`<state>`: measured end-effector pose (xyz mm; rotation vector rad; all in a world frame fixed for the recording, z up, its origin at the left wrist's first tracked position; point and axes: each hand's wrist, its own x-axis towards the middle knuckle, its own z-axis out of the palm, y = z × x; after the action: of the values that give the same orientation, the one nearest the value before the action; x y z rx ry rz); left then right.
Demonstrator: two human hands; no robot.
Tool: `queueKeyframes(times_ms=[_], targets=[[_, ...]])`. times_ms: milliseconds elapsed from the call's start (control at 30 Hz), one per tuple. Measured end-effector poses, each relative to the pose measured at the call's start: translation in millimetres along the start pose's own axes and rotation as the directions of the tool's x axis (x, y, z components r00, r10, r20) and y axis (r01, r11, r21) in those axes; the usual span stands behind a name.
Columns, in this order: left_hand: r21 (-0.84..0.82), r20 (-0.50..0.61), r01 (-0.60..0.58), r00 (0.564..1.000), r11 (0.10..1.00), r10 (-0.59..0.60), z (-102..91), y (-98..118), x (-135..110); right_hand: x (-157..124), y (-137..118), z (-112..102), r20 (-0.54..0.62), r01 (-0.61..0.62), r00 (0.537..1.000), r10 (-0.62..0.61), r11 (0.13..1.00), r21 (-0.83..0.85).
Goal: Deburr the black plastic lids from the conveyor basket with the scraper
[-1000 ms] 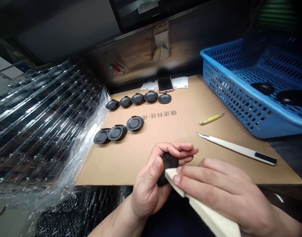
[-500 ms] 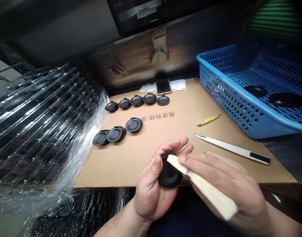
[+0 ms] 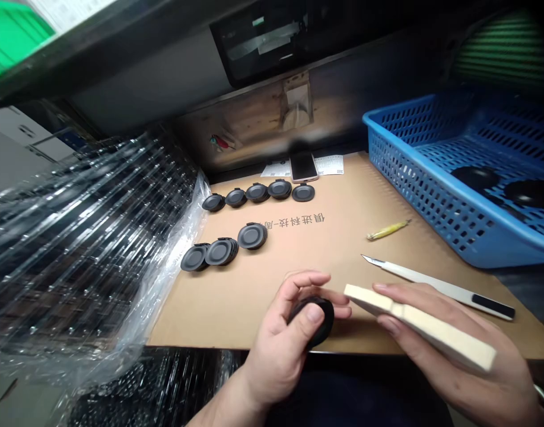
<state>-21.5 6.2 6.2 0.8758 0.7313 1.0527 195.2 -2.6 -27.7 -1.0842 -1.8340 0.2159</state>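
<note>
My left hand (image 3: 274, 356) is closed around a small round black disc part (image 3: 324, 320), with the thumb over its face and the fingers behind it. My right hand (image 3: 489, 388) grips a pale cream bar (image 3: 441, 329) that has a notch along its length. The bar's narrow end points at the disc, and a small gap separates them. Further back on the cardboard lie stacks of similar black discs, in a front row (image 3: 220, 252) and a back row (image 3: 257, 191). Beyond my right hand lies a white-handled craft knife (image 3: 432, 281).
A blue perforated basket (image 3: 414, 184) with dark round pieces stands at the right. A yellow slim tool (image 3: 388, 230) lies on the cardboard (image 3: 329, 255). A phone (image 3: 303, 166) rests on papers at the back. Stacked clear plastic trays (image 3: 98, 255) fill the left side.
The cream bar has come away from the disc and moved right with my right hand. My left hand has tilted the disc, its thumb now across the face. The view has shifted slightly.
</note>
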Motion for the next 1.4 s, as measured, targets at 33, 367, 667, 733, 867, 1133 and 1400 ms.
queueKeyframes(times_ms=[33, 367, 667, 733, 867, 1133, 1400], targets=[[0.107, -0.029, -0.008, 1.0, 0.994, 0.011, -4.1, 1, 0, 0, 3, 2, 0.019, -0.012, 1.0, 0.012, 1.0, 0.004], [0.916, -0.049, -0.087, 0.945, 0.392, 0.324, -59.0, 42, 16, 2, 12, 9, 0.003, -0.056, 0.998, 0.056, 0.998, 0.041], [0.994, 0.11, -0.105, 0.941, -0.035, 0.321, -56.2, 79, 86, 1, 13, 14, 0.08, -0.088, 0.994, 0.079, 0.989, 0.118], [0.991, 0.11, -0.084, 0.953, -0.103, 0.281, -55.8, 82, 107, 3, 13, 13, 0.074, -0.087, 0.994, 0.078, 0.986, 0.141], [0.973, 0.086, -0.042, 0.978, -0.226, 0.189, -59.9, 80, 142, 8, 12, 12, 0.07, -0.076, 0.996, 0.064, 0.977, 0.197], [0.917, 0.054, -0.018, 0.995, -0.398, 0.078, -74.3, 73, 168, 12, 12, 13, 0.103, -0.063, 0.994, 0.033, 0.952, 0.301], [0.913, 0.18, -0.108, 0.972, -0.393, 0.151, -46.3, 88, 169, 18, 10, 13, 0.169, -0.096, 0.985, 0.038, 0.931, 0.351]])
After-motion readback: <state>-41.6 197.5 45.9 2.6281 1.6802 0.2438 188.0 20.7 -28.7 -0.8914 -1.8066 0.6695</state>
